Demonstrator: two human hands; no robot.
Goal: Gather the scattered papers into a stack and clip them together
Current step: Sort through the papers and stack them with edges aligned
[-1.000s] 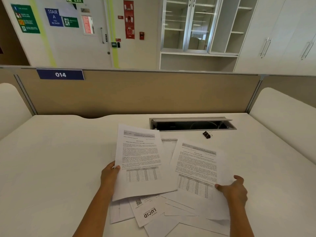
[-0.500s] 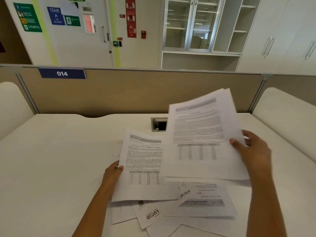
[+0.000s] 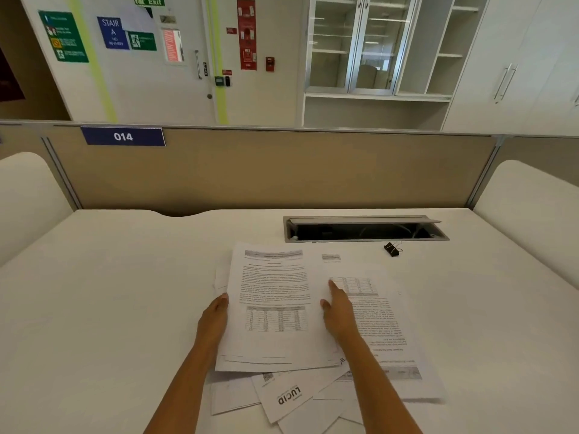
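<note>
Printed white papers lie in a loose heap on the white desk point(image 3: 109, 308). A small stack of text-and-table sheets point(image 3: 275, 305) sits on top at the middle. My left hand point(image 3: 214, 319) grips that stack's left edge, thumb on top. My right hand point(image 3: 338, 311) rests flat along the stack's right edge, holding nothing, forefinger stretched out. To the right lies a sheet turned upside down point(image 3: 385, 327). A sheet printed "LUCID" point(image 3: 288, 399) and other pages stick out below. A black binder clip point(image 3: 391, 249) lies apart from the papers at the back right.
An open cable tray slot point(image 3: 363, 230) is set into the desk behind the papers. A beige partition point(image 3: 282, 170) with a "014" label closes off the back. White rounded side panels point(image 3: 532, 211) flank the desk.
My right hand lifted a text-and-table sheet from the right, brought it over onto the sheet held by my left hand, let it go, and now rests on the papers.
</note>
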